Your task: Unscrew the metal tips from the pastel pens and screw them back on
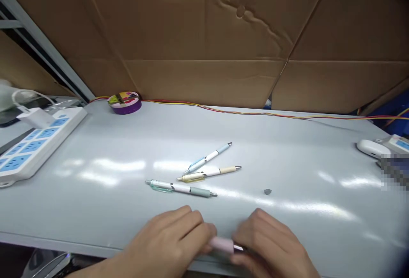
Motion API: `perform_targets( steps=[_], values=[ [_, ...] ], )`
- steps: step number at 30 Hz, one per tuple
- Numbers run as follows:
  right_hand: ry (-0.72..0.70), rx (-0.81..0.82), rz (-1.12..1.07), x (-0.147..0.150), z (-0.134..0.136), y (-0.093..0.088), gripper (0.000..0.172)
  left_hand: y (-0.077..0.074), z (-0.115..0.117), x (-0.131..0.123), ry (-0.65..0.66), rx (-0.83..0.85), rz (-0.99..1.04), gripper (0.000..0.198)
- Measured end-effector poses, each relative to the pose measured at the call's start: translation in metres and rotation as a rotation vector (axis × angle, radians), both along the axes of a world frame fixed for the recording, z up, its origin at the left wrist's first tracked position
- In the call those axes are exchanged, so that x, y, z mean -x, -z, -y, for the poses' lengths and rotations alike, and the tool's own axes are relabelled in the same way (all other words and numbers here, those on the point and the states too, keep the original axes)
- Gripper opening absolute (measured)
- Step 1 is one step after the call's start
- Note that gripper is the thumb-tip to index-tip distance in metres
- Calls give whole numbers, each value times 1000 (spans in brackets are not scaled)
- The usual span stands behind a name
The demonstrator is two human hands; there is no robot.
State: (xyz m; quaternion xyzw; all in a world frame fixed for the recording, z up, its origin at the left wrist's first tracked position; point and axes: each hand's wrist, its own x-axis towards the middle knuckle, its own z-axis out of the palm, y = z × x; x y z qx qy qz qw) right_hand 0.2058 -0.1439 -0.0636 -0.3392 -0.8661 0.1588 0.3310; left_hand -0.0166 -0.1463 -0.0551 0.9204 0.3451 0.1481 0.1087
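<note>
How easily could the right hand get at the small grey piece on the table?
Probably yes. The small grey piece lies alone on the bare table, just beyond the right hand, with nothing between them. But that hand and the left hand both hold a pink pen.

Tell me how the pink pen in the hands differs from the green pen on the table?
The pink pen is gripped between the left hand and right hand, mostly hidden and blurred; the green pen lies free and fully visible on the table. Pink grip against grey-green grip. Both lie roughly crosswise.
</note>
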Motion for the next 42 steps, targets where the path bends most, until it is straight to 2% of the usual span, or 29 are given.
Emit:
perform_targets(
  steps=[2,6,10,14,15,20,22,24,30,35,37,40,42],
  values=[
    [17,25,8,-3,-4,0,22,3,-4,0,2,-44,-34,21],
    [77,55,45,-4,-10,4,42,8,-9,-2,52,-156,-100,30],
    [73,46,2,-2,-8,11,33,8,-11,-5,74,-248,-83,27],
    [55,66,-108,-2,-7,13,6,6,-11,-5,62,-251,-69,33],
    [48,65,-116,-3,-7,13,4,6,-11,-5,57,-255,-70,31],
    [71,137,-58,-4,-5,10,26,9,-11,-7,68,-264,-64,27],
    [93,168,-35,-4,-5,10,29,9,-11,-7,63,-271,-82,29],
    [111,177,-37,-3,-4,10,28,9,-11,-7,63,-292,-106,31],
    [108,181,-138,-1,-3,13,8,10,-11,-4,70,-323,-129,31],
    [34,163,-179,-2,-3,13,17,13,-11,-3,50,-281,-120,32],
    [33,156,-138,-3,-4,12,11,13,-12,-3,44,-265,-119,31],
    [58,172,-82,-2,-5,10,24,13,-11,-4,45,-259,-116,30],
    [67,191,-60,-2,-6,10,17,13,-11,-4,45,-251,-115,30]
  ],
)
